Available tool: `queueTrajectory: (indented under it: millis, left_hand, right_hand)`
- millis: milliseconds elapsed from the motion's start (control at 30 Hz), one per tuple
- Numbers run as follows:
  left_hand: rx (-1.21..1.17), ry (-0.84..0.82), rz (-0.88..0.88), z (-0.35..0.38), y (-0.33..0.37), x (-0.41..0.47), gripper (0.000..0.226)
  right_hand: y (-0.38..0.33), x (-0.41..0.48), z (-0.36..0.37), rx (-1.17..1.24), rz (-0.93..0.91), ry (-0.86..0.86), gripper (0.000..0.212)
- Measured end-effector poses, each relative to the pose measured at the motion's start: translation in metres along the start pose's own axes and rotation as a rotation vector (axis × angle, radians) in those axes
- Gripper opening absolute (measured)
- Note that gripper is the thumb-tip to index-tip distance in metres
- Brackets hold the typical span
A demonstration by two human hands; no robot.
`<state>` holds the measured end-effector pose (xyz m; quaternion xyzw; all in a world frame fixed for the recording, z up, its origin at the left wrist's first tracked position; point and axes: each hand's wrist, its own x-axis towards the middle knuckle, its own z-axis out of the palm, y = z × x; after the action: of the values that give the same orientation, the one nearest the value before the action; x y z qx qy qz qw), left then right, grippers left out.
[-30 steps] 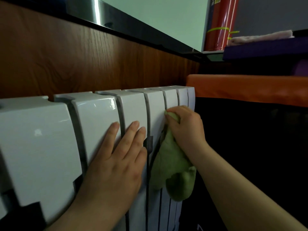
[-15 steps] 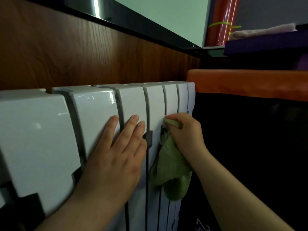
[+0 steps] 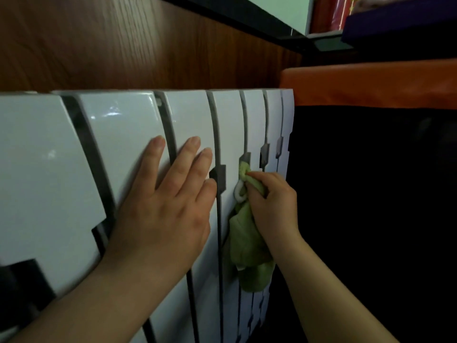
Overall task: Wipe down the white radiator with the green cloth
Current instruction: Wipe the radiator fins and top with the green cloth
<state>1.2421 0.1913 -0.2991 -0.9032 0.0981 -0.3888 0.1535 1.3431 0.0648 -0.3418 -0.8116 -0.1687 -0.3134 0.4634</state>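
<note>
The white radiator (image 3: 118, 134) with several glossy vertical sections fills the left and middle of the head view. My left hand (image 3: 168, 201) lies flat on its front, fingers straight and spread across two sections. My right hand (image 3: 272, 204) grips the green cloth (image 3: 247, 243) and presses its bunched top end against a slot between sections near the radiator's right end. The rest of the cloth hangs below my right hand, in front of the lower fins.
A brown wood panel (image 3: 123, 45) runs above the radiator. To the right stands a dark surface with an orange band (image 3: 371, 82) along its top. A purple item (image 3: 395, 13) and red things sit on a ledge at the top right.
My right hand with the cloth has slid down the radiator's front, from near its top edge to the notch level. My left hand stays flat in the same place.
</note>
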Motion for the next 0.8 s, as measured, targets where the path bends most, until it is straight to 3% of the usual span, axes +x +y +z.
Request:
queueTrajectory:
  millis: [233, 400, 567, 700, 800]
  left_hand:
    - [-0.015, -0.023, 0.011, 0.002, 0.003, -0.007, 0.051]
    - [-0.006, -0.042, 0.003, 0.004, 0.003, -0.007, 0.051]
    - [0.024, -0.057, 0.005, 0.004, 0.002, -0.007, 0.050]
    - [0.011, -0.044, -0.010, 0.005, 0.004, -0.008, 0.050]
    - [0.022, -0.025, -0.001, 0.006, 0.003, -0.008, 0.049]
  right_hand:
    - [0.008, -0.012, 0.000, -0.031, 0.203, -0.065, 0.028]
    - [0.041, -0.049, -0.004, -0.221, 0.270, -0.428, 0.030]
    - [0.031, -0.029, -0.018, -0.213, 0.194, -0.356, 0.029]
    - [0.012, -0.012, -0.015, -0.298, 0.090, -0.392, 0.020]
    - [0.006, -0.006, -0.011, -0.355, 0.059, -0.302, 0.019]
